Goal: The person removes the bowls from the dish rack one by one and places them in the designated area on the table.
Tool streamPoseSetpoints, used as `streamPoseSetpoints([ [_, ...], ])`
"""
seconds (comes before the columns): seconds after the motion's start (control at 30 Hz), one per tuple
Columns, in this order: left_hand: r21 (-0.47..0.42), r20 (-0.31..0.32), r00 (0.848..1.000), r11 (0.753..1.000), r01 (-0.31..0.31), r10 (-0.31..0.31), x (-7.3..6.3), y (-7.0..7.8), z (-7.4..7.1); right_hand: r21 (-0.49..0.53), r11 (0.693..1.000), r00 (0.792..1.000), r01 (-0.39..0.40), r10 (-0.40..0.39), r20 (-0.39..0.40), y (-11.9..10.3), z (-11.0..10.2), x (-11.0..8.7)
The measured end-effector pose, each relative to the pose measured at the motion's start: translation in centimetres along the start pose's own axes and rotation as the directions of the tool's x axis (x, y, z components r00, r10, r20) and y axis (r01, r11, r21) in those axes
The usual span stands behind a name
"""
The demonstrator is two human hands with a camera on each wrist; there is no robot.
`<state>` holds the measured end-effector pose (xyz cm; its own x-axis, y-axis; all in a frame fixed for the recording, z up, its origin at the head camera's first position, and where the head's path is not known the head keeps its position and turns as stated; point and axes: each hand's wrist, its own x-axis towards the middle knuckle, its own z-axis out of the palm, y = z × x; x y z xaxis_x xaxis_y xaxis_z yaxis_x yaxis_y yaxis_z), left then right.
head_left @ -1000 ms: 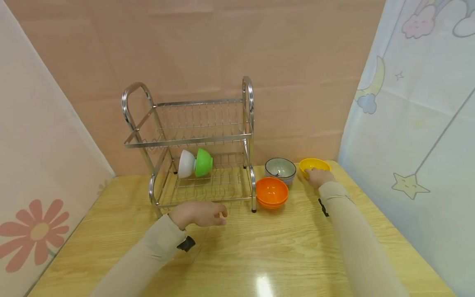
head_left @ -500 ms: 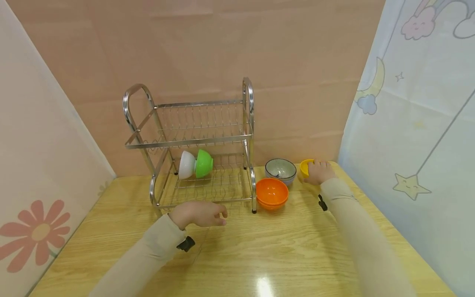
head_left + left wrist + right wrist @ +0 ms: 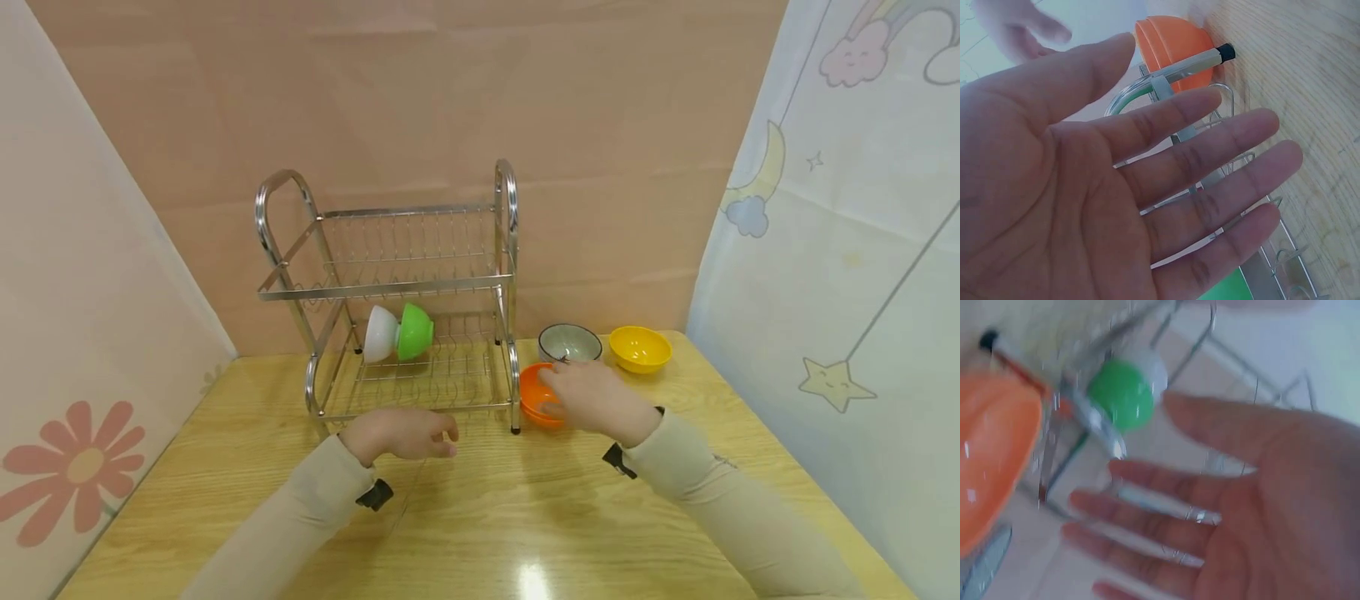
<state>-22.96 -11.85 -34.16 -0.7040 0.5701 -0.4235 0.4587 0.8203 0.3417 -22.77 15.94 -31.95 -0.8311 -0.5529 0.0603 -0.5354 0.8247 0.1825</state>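
Note:
My right hand hovers over the orange bowls, which look like two nested together, and hides part of them. In the right wrist view its fingers are spread and hold nothing, with the orange bowl beyond the fingertips. Behind it stands a grey bowl with a dark rim, partly covered by the hand. A yellow bowl rests upright at the back right. My left hand lies in front of the dish rack; in the left wrist view its fingers are extended over a bare palm.
On the rack's lower tier a white bowl and a green bowl stand on their sides, base to base. A wooden table carries everything. Fabric panels close in the back and both sides.
My right hand has left the yellow bowl and moved left and nearer to the orange bowls. The yellow bowl stays at the back right. My left hand has hardly moved.

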Motion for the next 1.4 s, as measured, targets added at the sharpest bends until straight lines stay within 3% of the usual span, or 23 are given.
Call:
streamPoseSetpoints([
  [0.07,0.01,-0.003,1.0,1.0,0.008,-0.008,-0.1,0.0,0.1,0.029,0.99,0.99,0.14,-0.139,-0.026,-1.7,0.8,-0.2],
  [0.13,0.022,-0.002,1.0,1.0,0.009,-0.009,-0.2,0.1,0.2,0.063,0.964,0.967,0.256,-0.255,-0.029,-3.0,1.7,-0.3],
  [0.3,0.038,0.005,1.0,0.999,0.003,-0.003,-0.1,0.1,0.4,0.042,0.914,0.915,0.403,-0.401,-0.049,-4.6,4.0,-0.1],
  [0.4,0.033,0.012,1.0,0.999,0.005,-0.006,-0.1,0.0,0.5,-0.017,0.905,0.899,0.426,-0.425,-0.11,-4.9,5.2,0.2],
  [0.5,0.029,0.02,1.0,1.0,0.007,-0.008,0.0,-0.1,0.6,-0.009,0.904,0.893,0.427,-0.423,-0.15,-4.9,6.2,0.5],
  [0.8,0.024,0.012,1.0,1.0,-0.001,0.001,0.2,-0.3,0.6,0.097,0.909,0.908,0.406,-0.389,-0.157,-4.8,7.5,0.9],
  [0.93,-0.011,-0.064,0.994,0.996,-0.084,0.083,0.5,-0.6,0.0,0.118,0.908,0.91,0.403,-0.383,-0.157,-4.7,7.8,0.9],
  [1.03,-0.028,-0.191,0.969,0.986,-0.162,0.154,0.8,-1.0,-1.0,0.132,0.904,0.909,0.407,-0.386,-0.155,-4.5,8.0,0.8],
  [1.13,-0.013,-0.355,0.924,0.988,-0.157,0.142,1.1,-1.3,-2.3,0.152,0.898,0.907,0.414,-0.393,-0.149,-4.4,8.1,0.6],
  [1.23,-0.061,-0.479,0.875,0.992,-0.108,0.066,1.5,-2.1,-3.8,0.157,0.893,0.904,0.422,-0.402,-0.146,-4.3,8.3,0.5],
  [1.4,-0.214,-0.578,0.812,0.976,-0.049,-0.086,2.6,-4.4,-5.9,0.148,0.887,0.896,0.438,-0.418,-0.15,-4.3,8.5,0.4],
])
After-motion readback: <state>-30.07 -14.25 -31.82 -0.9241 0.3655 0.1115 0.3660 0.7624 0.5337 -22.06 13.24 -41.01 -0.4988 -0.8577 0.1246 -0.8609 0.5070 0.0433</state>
